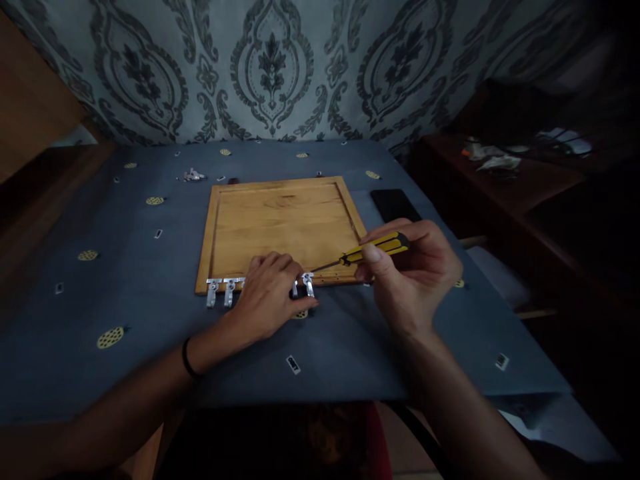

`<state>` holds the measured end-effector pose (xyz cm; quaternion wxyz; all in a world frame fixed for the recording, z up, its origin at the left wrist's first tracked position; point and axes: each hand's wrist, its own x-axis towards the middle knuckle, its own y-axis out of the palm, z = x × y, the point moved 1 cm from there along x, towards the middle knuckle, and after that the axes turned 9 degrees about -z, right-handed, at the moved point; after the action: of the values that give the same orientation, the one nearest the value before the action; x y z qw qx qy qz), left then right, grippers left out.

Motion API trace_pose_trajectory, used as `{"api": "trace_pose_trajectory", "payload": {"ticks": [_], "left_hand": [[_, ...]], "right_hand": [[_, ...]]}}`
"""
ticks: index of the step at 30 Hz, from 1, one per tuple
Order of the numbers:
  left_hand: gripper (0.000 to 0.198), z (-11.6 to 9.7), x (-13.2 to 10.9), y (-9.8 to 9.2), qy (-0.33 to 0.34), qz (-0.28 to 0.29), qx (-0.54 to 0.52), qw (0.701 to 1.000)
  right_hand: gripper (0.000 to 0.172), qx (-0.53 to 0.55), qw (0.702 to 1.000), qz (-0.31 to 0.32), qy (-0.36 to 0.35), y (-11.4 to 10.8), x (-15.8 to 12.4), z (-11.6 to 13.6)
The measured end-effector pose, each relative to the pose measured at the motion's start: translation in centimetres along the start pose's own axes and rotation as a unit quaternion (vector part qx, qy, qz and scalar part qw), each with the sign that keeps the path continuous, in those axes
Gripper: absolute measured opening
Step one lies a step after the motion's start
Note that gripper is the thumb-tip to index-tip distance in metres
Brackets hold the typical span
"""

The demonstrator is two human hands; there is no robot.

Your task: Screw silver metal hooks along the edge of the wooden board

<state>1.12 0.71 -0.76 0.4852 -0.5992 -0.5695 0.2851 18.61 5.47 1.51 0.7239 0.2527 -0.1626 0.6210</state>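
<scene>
A framed wooden board (280,223) lies flat, with a row of small silver metal hooks (229,292) along its near edge. My left hand (267,293) rests over that edge and hides part of the row. Its fingers are bent on the wood, and the thumb stretches below the rightmost metal hook (309,283), which sits between thumb and forefinger. In my right hand (417,273) is a screwdriver (375,249) with a yellow and black handle, gripped between thumb and fingers. The shaft points left, its tip at or close to the rightmost hook; contact cannot be made out.
A dark blue cloth with pineapple prints (125,280) covers the table. Small metal pieces (194,175) lie beyond the board at left. A flat black object, perhaps a phone (395,205), is at right. Farther right stands a brown surface (540,183) with clutter. A patterned curtain (273,67) hangs behind.
</scene>
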Motion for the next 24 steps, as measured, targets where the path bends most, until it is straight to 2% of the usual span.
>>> {"api": "trace_pose_trajectory", "payload": {"ticks": [15,24], "left_hand": [[0.039,0.02,0.04,0.03,-0.002,0.000,0.005,1.000],[0.037,0.01,-0.05,0.11,-0.001,0.000,0.003,1.000]], "right_hand": [[0.034,-0.020,0.997,0.048,0.052,0.07,-0.08,-0.38],[0.032,-0.045,0.997,0.052,0.043,-0.21,-0.11,-0.54]]}}
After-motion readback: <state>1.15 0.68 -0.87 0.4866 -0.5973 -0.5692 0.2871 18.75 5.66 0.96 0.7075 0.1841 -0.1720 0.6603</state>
